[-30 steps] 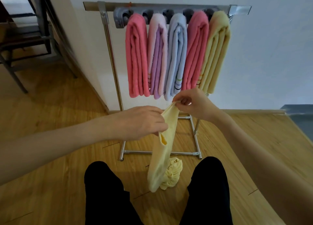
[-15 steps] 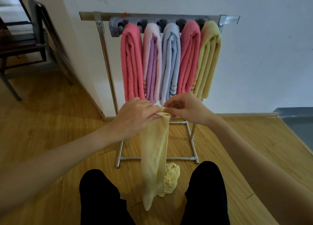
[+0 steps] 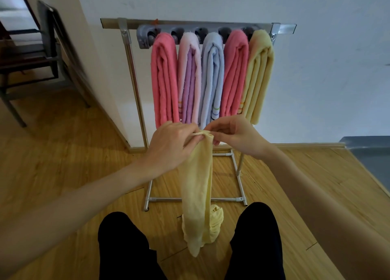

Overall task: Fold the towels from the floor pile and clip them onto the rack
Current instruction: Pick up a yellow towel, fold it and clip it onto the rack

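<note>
Room: wood plank floor (image 3: 63, 153), white wall (image 3: 316, 68) behind; dark metal chair (image 3: 42, 53) at far left.
Rack: metal rack (image 3: 135, 85) stands against the wall, its top bar carrying a grey clip strip (image 3: 143, 37).
Hung towels: five folded towels clipped side by side, touching: pink (image 3: 163, 79), lilac (image 3: 190, 83), pale blue (image 3: 212, 83), second pink (image 3: 234, 77), yellow (image 3: 259, 75) at the right end.
Legs: person's black-trousered knees (image 3: 124, 243) at the bottom edge, either side of the loose towel's lower end.
Yellow towel in hand: long yellow towel (image 3: 198, 184) hangs narrow from the hands in front of the rack; its lower end is bunched on the floor between the knees.
Left hand: left hand (image 3: 171, 146) pinches the towel's top edge, fingers curled round it.
Right hand: right hand (image 3: 236, 136) pinches the same top edge just beside the left, grip narrow on the cloth.
</note>
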The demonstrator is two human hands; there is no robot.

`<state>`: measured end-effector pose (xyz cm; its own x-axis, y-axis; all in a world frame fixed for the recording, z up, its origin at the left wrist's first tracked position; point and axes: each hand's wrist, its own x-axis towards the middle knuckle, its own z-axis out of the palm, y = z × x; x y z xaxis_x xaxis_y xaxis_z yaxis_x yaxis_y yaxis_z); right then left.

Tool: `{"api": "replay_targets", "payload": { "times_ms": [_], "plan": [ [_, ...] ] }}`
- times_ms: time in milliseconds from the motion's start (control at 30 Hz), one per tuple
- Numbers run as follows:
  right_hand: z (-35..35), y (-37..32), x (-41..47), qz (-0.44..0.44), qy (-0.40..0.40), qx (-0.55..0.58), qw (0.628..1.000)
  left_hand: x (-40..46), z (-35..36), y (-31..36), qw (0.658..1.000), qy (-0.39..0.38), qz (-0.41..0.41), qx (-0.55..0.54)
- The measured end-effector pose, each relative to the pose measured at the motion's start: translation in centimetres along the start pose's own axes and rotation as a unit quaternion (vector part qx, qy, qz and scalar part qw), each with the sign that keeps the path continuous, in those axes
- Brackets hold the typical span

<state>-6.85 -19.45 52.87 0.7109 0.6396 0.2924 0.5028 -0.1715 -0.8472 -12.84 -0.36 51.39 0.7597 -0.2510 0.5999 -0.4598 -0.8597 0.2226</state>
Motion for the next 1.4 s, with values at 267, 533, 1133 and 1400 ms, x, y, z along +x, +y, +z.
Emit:
{"api": "replay_targets", "payload": {
  "times_ms": [267, 533, 1133, 1400],
  "plan": [
    [-0.4, 0.0, -0.3, -0.004, 0.052, 0.008, 0.999, 1.9, -0.3, 1.3, 0.999, 0.025, -0.043, -0.014],
    [-0.6, 0.8, 0.0, -0.036, 0.163, -0.079, 0.983, 3.0, -1.9, 1.5, 0.995, -0.043, 0.07, 0.059],
    [1.4, -1.6, 2.2, 0.044, 0.197, 0.111, 0.973, -1.9, -0.7, -2.5, 0.97, 0.068, -0.154, -0.177],
    [3.1, -1.9, 2.3, 0.092, 0.204, 0.208, 0.952, -10.9, 8.7, -5.6, 0.843, -0.167, -0.391, -0.329]
  ]
}}
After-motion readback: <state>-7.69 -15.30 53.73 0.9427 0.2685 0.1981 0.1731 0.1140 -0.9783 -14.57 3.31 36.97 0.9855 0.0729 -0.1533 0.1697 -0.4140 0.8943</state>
